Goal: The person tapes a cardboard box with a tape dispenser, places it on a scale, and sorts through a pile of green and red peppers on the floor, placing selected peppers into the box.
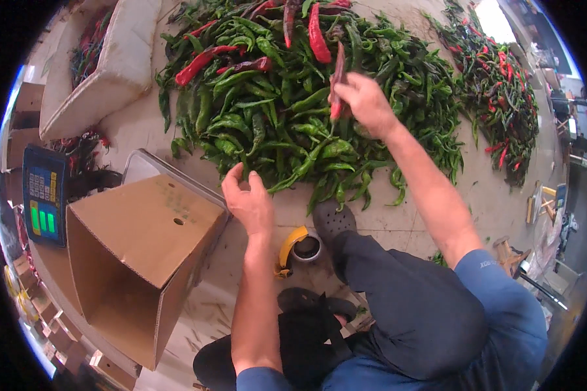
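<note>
A wide heap of green chili peppers (254, 112) lies on the floor before me, with a few red ones on top. My right hand (364, 102) is over the heap and grips a dark red pepper (339, 73), held roughly upright in the picture. At the heap's near left edge is my left hand (249, 198), its fingers apart and nothing in them. A bright red pepper (319, 36) lies just beyond the right hand. Another red pepper (200, 63) rests on the heap's left side.
An open cardboard box (146, 229) sits on a platform scale beside my left arm; the scale's display (44, 195) is lit. A white foam box (107, 63) holds peppers at upper left. A mixed pepper heap (504, 102) lies to the right. By my shoe (335, 222) are a cup (307, 247) and a yellow object (291, 244).
</note>
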`<state>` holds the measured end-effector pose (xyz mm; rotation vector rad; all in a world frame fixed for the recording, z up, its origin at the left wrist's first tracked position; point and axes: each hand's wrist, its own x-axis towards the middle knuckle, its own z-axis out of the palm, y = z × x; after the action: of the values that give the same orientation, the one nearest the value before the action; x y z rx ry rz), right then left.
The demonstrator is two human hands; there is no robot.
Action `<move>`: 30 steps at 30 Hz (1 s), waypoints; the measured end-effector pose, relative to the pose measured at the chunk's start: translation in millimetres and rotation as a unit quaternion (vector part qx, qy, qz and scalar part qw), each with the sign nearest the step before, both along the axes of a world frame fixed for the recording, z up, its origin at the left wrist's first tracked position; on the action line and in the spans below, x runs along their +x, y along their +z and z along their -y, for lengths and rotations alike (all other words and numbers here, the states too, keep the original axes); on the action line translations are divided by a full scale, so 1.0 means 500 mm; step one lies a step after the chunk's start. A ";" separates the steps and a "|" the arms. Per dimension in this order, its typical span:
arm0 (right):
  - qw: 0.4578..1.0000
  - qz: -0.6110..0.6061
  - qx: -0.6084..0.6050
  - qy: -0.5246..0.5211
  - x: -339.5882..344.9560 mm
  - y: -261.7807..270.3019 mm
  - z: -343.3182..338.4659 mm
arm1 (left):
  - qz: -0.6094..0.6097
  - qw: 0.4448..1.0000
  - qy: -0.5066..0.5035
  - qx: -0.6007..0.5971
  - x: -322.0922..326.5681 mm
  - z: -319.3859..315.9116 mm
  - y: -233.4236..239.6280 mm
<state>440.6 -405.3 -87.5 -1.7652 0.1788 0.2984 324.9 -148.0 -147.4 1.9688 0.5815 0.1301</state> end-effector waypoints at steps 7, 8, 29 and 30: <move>0.938 -0.049 0.341 0.047 0.050 0.064 0.005 | 0.045 0.998 -0.038 -0.032 0.046 0.039 0.065; 0.940 -0.048 0.335 0.055 0.039 0.056 0.003 | 0.052 0.996 -0.045 -0.062 0.039 0.048 0.064; 0.960 -0.066 0.221 0.162 -0.030 0.086 -0.265 | -0.052 0.990 -0.045 -0.119 -0.143 0.048 -0.004; 0.950 -0.001 0.265 0.167 0.018 0.140 -0.320 | -0.050 0.991 -0.044 -0.117 -0.139 0.053 0.006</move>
<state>449.7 -245.4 -17.7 -1.2527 -0.1907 0.5374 255.1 -174.7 -144.3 1.7764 0.5480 -0.0894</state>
